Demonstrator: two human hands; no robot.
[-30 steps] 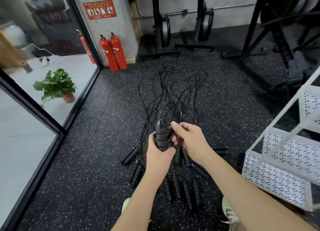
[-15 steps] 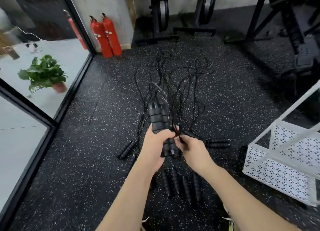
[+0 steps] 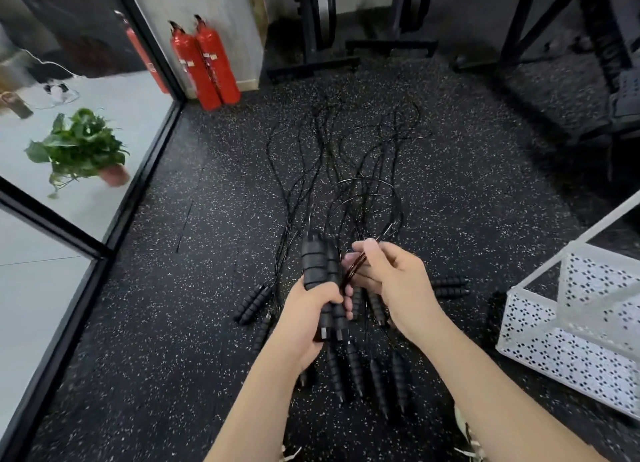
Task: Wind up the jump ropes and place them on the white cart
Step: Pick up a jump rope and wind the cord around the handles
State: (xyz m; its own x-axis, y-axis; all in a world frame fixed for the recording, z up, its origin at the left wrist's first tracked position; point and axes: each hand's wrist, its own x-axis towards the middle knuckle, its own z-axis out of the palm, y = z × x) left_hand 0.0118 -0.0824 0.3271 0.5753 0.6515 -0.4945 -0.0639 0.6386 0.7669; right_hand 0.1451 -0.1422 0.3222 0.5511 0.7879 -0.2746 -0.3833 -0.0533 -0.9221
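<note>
My left hand (image 3: pixel 308 309) grips a pair of black foam jump rope handles (image 3: pixel 317 264) held upright together. My right hand (image 3: pixel 391 281) pinches that rope's thin black cord (image 3: pixel 353 271) just right of the handles, and a loop of it arcs away above the fingers. Several other black jump ropes (image 3: pixel 349 142) lie spread on the speckled floor, their handles (image 3: pixel 367 375) in a row below my hands. The white perforated cart (image 3: pixel 571 326) stands at the right edge.
Two red fire extinguishers (image 3: pixel 204 63) stand by the wall at the back left. A potted plant (image 3: pixel 83 149) sits behind the glass partition on the left. Black gym machine frames (image 3: pixel 571 45) fill the back and right.
My right hand has moved from below the handles up to their right side, drawing the cord with it. The view has tilted further down.
</note>
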